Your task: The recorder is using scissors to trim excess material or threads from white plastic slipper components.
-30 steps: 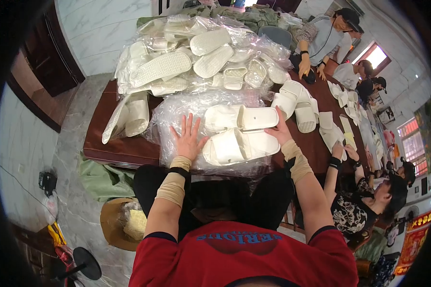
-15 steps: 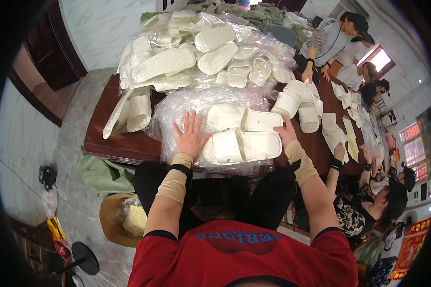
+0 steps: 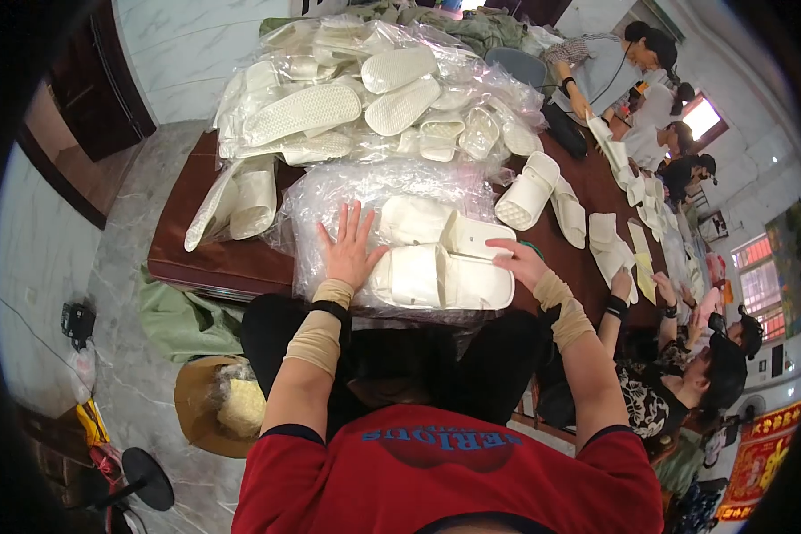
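Note:
A pair of white slippers lies side by side on a stack of clear plastic bags (image 3: 329,200) in front of me, the far slipper (image 3: 409,222) and the near slipper (image 3: 481,283) both with their heels to the right. My left hand (image 3: 351,251) is pressed flat on the bags beside the toe ends, fingers spread, holding nothing. At the heel ends, my right hand (image 3: 525,265) has its fingertips and thumb closed over the far slipper's heel. Some of its fingers are hidden behind the heel.
Bagged slippers (image 3: 303,116) are heaped at the table's far side; another bagged pair (image 3: 256,198) lies left. Loose slippers (image 3: 527,191) are on the right of the brown table (image 3: 196,254). Co-workers reach in along the right side. A cardboard box (image 3: 209,405) stands on the floor.
My right hand has shifted from the heels' outer edge onto the far slipper's heel. My left hand stays flat. A co-worker at the far right has lifted slippers off the table.

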The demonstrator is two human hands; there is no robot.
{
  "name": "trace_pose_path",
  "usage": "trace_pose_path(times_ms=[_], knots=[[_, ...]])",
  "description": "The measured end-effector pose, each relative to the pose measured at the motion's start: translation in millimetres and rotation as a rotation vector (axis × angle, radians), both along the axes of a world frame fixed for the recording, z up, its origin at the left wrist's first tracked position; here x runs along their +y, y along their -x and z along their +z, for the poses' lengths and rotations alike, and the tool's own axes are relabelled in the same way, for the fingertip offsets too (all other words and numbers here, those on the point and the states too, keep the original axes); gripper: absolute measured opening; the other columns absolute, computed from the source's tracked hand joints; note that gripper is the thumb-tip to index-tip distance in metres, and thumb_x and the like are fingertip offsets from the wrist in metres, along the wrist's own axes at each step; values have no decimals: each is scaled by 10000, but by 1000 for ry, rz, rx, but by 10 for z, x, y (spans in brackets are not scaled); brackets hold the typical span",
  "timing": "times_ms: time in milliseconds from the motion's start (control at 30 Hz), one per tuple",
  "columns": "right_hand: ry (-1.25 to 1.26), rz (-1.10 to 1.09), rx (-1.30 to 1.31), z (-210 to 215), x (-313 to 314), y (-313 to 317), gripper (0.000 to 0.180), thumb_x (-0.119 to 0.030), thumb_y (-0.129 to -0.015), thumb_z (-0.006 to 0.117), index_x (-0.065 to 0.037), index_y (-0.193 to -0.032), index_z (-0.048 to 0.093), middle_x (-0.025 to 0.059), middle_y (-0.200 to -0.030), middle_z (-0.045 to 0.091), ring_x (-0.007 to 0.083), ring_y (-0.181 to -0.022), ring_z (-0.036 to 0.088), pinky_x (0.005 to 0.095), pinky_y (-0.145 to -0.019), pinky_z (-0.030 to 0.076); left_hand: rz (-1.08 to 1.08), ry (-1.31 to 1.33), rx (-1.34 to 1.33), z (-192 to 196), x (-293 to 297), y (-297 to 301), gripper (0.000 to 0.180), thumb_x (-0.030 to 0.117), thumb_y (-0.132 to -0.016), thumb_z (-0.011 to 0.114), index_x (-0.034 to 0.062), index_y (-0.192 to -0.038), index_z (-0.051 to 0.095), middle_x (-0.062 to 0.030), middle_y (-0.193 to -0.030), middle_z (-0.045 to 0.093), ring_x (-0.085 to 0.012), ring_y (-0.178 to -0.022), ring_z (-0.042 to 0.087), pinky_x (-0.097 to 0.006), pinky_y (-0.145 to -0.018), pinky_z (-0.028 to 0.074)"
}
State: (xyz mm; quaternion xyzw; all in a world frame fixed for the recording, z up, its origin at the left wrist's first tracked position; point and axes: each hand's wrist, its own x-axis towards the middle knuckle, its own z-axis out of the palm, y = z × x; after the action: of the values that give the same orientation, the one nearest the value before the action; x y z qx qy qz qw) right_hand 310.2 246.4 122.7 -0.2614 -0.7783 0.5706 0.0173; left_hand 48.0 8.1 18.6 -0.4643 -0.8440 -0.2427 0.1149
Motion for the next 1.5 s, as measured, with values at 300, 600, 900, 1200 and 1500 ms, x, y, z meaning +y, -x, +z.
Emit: trace_pose_path(times_ms=[300, 600, 900, 1200, 1500], knots=[[68, -54, 140, 43, -196, -46, 471, 16, -760, 659, -91, -1203, 541, 31, -1130, 554, 140, -982, 556, 260, -855, 461, 13, 17, 29, -3, -7, 3, 722, 535, -823, 551, 182, -1418, 346, -84, -1536, 179, -266, -1431, 104, -688, -1044, 40], [-690, -333, 153, 783, 275, -401, 325, 2, -744, 623, -79, -1058, 615, -28, -930, 599, 59, -729, 509, 210, -645, 429, -38, 18, -16, 52, 8, -53, 816, 533, -795, 587, 197, -1460, 255, -86, -1543, 150, -239, -1428, 127, -674, -1055, 40], [-452, -472, 491, 1472, 278, -433, 304, 40, -813, 608, -51, -1102, 596, -11, -863, 608, 37, -682, 548, 186, -592, 445, -16, 28, -38, 12, -26, -10, 832, 503, -774, 622, 198, -1460, 265, -89, -1550, 127, -243, -1434, 103, -662, -1061, 14], [207, -329, 367, -90, 93, 327, 356, -43, -827, 610, -98, -1176, 565, 42, -1042, 584, 127, -899, 569, 237, -756, 482, -18, 142, -30, -63, 91, -29, 741, 407, -799, 593, 174, -1439, 302, -106, -1538, 154, -267, -1431, 107, -683, -1051, 7], [-474, -380, -329, -401, 531, 40, 366, -105, -764, 666, -137, -1110, 551, 139, -1056, 581, 298, -965, 585, 386, -824, 488, -46, 61, 30, -193, 53, 75, 625, 348, -878, 454, 167, -1450, 279, -97, -1541, 156, -261, -1435, 96, -683, -1048, -3]])
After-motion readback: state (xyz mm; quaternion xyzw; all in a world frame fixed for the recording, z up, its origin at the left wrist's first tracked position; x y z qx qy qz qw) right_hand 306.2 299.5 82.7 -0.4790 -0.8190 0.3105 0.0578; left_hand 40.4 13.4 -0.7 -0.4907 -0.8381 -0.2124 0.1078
